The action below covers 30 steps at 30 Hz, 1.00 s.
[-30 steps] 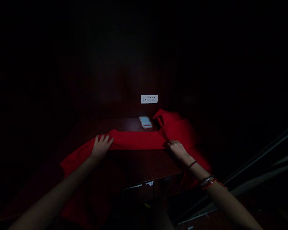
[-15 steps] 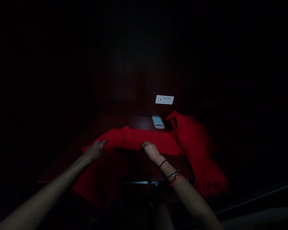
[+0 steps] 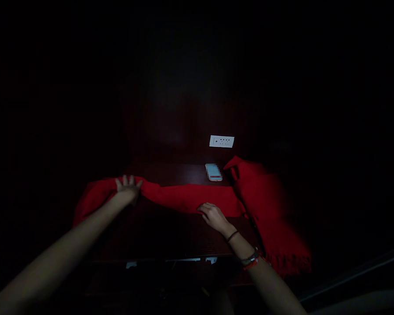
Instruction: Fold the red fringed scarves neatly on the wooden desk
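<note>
A red fringed scarf [image 3: 184, 197] lies in a long folded strip across a dark table, its wide bunched part to the right. My left hand [image 3: 128, 189] rests on the strip toward the left, fingers spread and lying on the cloth. At the strip's near edge, right of the middle, my right hand [image 3: 214, 216] has its fingers closed together on the cloth. Beyond my left hand, the scarf's left end runs out over the table and partly sinks into shadow behind my forearm.
A phone [image 3: 214, 172] with a lit, blurred screen lies behind the scarf. A white socket panel [image 3: 222, 141] is on the wall above it. The dark wooden table [image 3: 170, 238] has its front edge near me. Most surroundings are too dark to make out.
The scarf's left part, which hung toward the front, now lies farther back and left. My left hand has loosened and spread its fingers; my right hand stays at the near edge.
</note>
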Tool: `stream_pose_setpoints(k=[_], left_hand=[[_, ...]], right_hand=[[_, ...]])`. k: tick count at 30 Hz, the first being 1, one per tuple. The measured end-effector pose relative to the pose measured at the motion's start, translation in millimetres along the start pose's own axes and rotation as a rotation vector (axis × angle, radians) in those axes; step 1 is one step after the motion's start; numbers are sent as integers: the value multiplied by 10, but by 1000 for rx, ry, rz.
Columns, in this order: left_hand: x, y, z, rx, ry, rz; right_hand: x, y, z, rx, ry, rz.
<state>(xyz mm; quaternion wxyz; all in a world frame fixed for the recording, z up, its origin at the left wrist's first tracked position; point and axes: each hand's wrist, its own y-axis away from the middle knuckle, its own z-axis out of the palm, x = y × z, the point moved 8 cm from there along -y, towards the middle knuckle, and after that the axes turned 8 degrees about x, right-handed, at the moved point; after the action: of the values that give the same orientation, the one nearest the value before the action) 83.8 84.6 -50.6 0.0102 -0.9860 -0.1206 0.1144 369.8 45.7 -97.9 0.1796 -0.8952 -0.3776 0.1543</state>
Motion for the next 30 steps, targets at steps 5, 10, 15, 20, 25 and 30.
stream_pose_setpoints(k=[5, 10, 15, 20, 25, 30], left_hand=[[1485, 603, 39, 201, 344, 856], [1572, 665, 52, 229, 451, 939], [1259, 571, 246, 108, 287, 704], [1729, 719, -28, 133, 327, 802], [2292, 867, -207, 204, 566, 1067], [2191, 777, -130, 248, 614, 1073]], right_hand=[[-139, 5, -124, 3, -123, -62], [185, 278, -548, 124, 2, 153], [525, 600, -547, 26, 150, 290], [570, 661, -445, 121, 78, 287], [586, 674, -449, 164, 30, 281], [589, 650, -452, 154, 54, 290]])
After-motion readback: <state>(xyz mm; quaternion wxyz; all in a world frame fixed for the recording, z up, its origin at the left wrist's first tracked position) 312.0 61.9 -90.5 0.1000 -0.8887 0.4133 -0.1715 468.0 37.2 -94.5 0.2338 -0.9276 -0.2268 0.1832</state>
